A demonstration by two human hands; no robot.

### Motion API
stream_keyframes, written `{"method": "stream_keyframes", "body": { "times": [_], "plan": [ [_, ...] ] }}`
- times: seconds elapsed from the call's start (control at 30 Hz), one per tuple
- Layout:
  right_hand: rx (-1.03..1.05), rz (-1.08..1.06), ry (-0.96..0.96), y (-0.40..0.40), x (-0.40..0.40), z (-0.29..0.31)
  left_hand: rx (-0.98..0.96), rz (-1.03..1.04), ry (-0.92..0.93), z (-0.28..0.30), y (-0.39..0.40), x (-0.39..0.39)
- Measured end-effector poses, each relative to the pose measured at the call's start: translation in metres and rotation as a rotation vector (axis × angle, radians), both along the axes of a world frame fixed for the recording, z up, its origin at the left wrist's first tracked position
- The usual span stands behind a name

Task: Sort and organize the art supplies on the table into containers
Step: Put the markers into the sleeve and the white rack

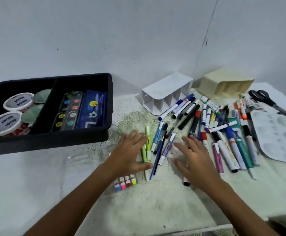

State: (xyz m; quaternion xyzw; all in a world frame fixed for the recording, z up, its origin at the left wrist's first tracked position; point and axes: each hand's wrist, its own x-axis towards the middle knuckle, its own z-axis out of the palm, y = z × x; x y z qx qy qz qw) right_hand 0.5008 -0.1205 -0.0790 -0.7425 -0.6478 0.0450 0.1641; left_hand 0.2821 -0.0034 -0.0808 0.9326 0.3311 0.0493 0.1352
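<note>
A heap of markers and pens [223, 126] is spread over the right half of the table. My left hand [128, 154] lies flat with straight fingers over two green highlighters [146, 145]. My right hand [196, 159] hovers flat, fingers spread, beside a lilac marker [167, 147] and a blue pen [157, 159], partly covering a marker with a black cap [186, 183]. Several small highlighters [125, 183] lie under my left wrist. A white divided organizer [166, 92] and a cream one [223, 86] lie on their sides at the back.
A black tray [50, 142] on the left holds two white tubs [11, 113], green shapes, a paint palette set [69, 111] and a blue pouch [92, 111]. A white mixing palette [281, 138] and black scissors [268, 103] lie at the far right. The wall stands close behind.
</note>
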Motion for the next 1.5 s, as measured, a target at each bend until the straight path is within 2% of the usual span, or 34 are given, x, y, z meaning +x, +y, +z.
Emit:
{"method": "stream_keyframes", "body": {
  "times": [0.07,0.2,0.4,0.5,0.63,0.73,0.83,0.9,1.0,1.1,1.23,1.37,1.5],
  "plan": [
    [-0.089,-0.027,-0.060,-0.012,0.013,-0.003,-0.079,0.029,0.131,0.000,0.010,0.007],
    [-0.193,-0.082,-0.079,-0.019,0.028,-0.013,-0.075,0.053,0.195,-0.005,0.020,0.014],
    [-0.132,-0.036,-0.037,0.001,0.036,-0.006,-0.045,0.154,0.025,-0.001,0.017,0.030],
    [-0.060,0.004,-0.021,0.020,0.049,0.004,-0.001,0.124,-0.033,0.006,0.014,0.055],
    [-0.140,0.109,-0.035,0.040,0.069,0.000,0.041,0.049,-0.089,-0.003,0.014,0.094],
    [-0.192,0.181,-0.082,0.038,0.080,-0.004,0.069,0.033,-0.010,-0.014,0.013,0.117],
    [-0.172,0.251,0.047,0.033,0.093,0.008,0.110,0.005,0.047,-0.022,0.012,0.121],
    [-0.100,0.255,0.180,0.035,0.104,0.021,0.184,-0.005,-0.007,-0.021,0.013,0.121],
    [-0.001,0.140,0.282,0.066,0.133,0.033,0.203,0.056,-0.132,-0.009,0.022,0.133],
    [0.009,0.008,0.201,0.111,0.158,0.033,0.175,0.065,-0.104,0.005,0.032,0.155],
    [-0.136,-0.046,-0.091,0.154,0.160,0.024,0.137,0.016,0.009,0.005,0.038,0.170],
    [-0.172,-0.069,-0.147,0.168,0.158,0.017,0.152,0.008,-0.016,-0.005,0.043,0.167],
    [-0.162,-0.099,-0.153,0.173,0.153,0.017,0.174,-0.015,-0.141,-0.004,0.047,0.165]
  ]
}}
